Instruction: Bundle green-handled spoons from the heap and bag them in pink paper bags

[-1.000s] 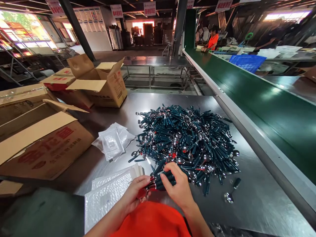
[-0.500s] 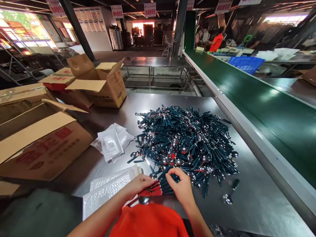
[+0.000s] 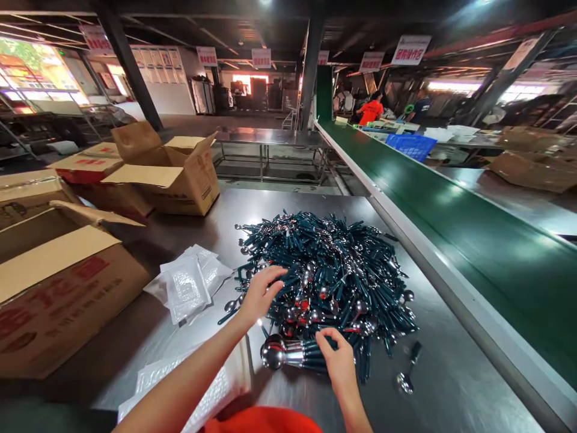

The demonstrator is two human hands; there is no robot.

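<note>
Bundle of spoons (image 3: 288,353): dark teal handles, polished steel bowls pointing to frame left, laid flat on the steel table (image 3: 451,385) at lower centre, just in front of the large heap. The right hand (image 3: 339,359) is closed loosely over the handle ends of the bundle. The left hand (image 3: 261,293) is seen open, fingers spread, resting on the near left edge of the spoon pile (image 3: 329,276); nothing is gripped in it.

One stray spoon (image 3: 407,373) is noted apart, to the lower right of the pile. Bubble-wrap pouches (image 3: 211,391) are stacked at the lower left, partly hidden by the left forearm; a second small heap of clear pouches (image 3: 187,282) lies at centre left.

Containers: an open cardboard box (image 3: 58,282) at far left, contents not visible; another open carton (image 3: 175,171) at upper left, interior hidden. A blue crate (image 3: 411,144) is seen beyond the green conveyor (image 3: 473,228).

Change from half a second ago: the bundle was held by both hands; the left hand is now released and moved up to the pile.
</note>
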